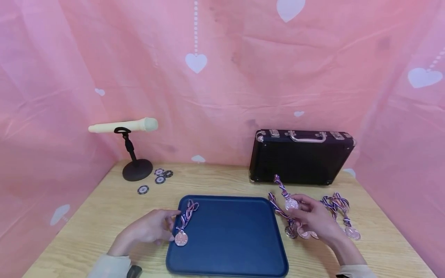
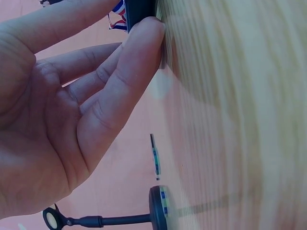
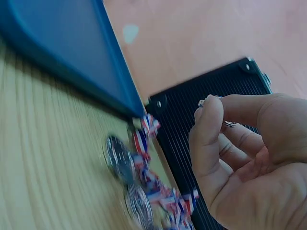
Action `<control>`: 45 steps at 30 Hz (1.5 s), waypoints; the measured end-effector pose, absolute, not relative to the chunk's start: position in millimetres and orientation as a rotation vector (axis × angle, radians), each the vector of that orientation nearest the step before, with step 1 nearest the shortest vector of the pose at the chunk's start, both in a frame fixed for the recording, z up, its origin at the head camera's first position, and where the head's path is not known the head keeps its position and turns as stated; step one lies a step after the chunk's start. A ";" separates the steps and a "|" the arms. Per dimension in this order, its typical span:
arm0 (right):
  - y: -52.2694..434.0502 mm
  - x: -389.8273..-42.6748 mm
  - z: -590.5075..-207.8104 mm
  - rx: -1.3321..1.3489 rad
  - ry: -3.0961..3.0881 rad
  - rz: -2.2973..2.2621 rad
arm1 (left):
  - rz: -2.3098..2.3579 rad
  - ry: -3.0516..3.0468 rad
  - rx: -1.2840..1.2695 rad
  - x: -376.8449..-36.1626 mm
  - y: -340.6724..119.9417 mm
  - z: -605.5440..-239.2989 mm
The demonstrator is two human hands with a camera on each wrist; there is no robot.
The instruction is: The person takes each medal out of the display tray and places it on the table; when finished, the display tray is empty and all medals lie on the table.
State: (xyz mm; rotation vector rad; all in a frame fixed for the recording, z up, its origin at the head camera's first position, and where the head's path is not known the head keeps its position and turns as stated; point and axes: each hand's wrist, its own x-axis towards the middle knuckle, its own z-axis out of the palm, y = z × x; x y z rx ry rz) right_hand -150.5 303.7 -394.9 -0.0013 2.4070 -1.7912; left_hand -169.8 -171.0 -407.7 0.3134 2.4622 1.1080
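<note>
Head view, right hand point(image 1: 314, 220) pinching a medal point(image 1: 291, 204) beside the tray's point(image 1: 227, 266) right edge, left hand point(image 1: 153, 227) lying loose, fingers touching its left edge.

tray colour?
Dark blue tray, clearest in the head view; one medal lies on it.

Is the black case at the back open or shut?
Shut. The case stands on its long edge against the backdrop, handle on top, both halves together with no gap showing.
</note>
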 end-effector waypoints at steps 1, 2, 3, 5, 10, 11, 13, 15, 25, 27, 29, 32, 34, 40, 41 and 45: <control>309.0 -149.3 -395.8 0.002 2.423 -1.792 | 1.107 2.462 0.316 -169.8 -171.0 -407.9; 314.7 -147.9 -396.6 -0.005 2.430 -1.795 | 1.106 2.462 0.317 -169.8 -171.0 -408.1; 320.4 -146.3 -397.2 0.001 2.442 -1.799 | 1.103 2.463 0.317 -170.0 -171.1 -408.5; 333.1 -143.4 -398.3 -0.014 2.432 -1.832 | 1.103 2.461 0.314 -170.1 -171.1 -409.0; 368.7 -135.1 -398.6 -0.005 2.450 -1.871 | 1.075 2.472 0.270 -169.3 -171.8 -409.5; 376.0 -133.5 -398.5 0.011 2.465 -1.869 | 1.068 2.477 0.263 -169.0 -171.9 -409.5; 390.8 -130.3 -398.9 0.032 2.467 -1.888 | 1.055 2.485 0.252 -168.1 -172.1 -409.7; 404.8 -127.1 -399.9 0.044 2.470 -1.908 | 1.052 2.489 0.251 -167.4 -172.2 -409.9; 459.7 -112.9 -408.9 0.168 2.504 -1.902 | 1.065 2.474 0.213 -167.0 -170.4 -410.0; 467.3 -110.6 -412.4 0.204 2.538 -1.871 | 1.073 2.470 0.219 -166.7 -170.4 -410.3; 474.5 -108.0 -416.6 0.245 2.589 -1.814 | 1.083 2.465 0.226 -166.3 -170.7 -410.2; 483.1 -106.2 -421.4 0.304 2.668 -1.681 | 1.093 2.461 0.239 -165.9 -170.9 -410.0; 487.3 -106.4 -421.8 0.343 2.673 -1.613 | 1.093 2.461 0.237 -166.1 -170.7 -409.8; 490.3 -107.4 -417.9 0.409 2.614 -1.482 | 1.095 2.458 0.222 -167.2 -170.5 -409.6; 490.2 -107.1 -417.8 0.404 2.606 -1.466 | 1.093 2.458 0.220 -167.4 -170.6 -409.7; 490.6 -104.9 -417.5 0.366 2.596 -1.399 | 1.093 2.454 0.236 -167.0 -170.7 -409.6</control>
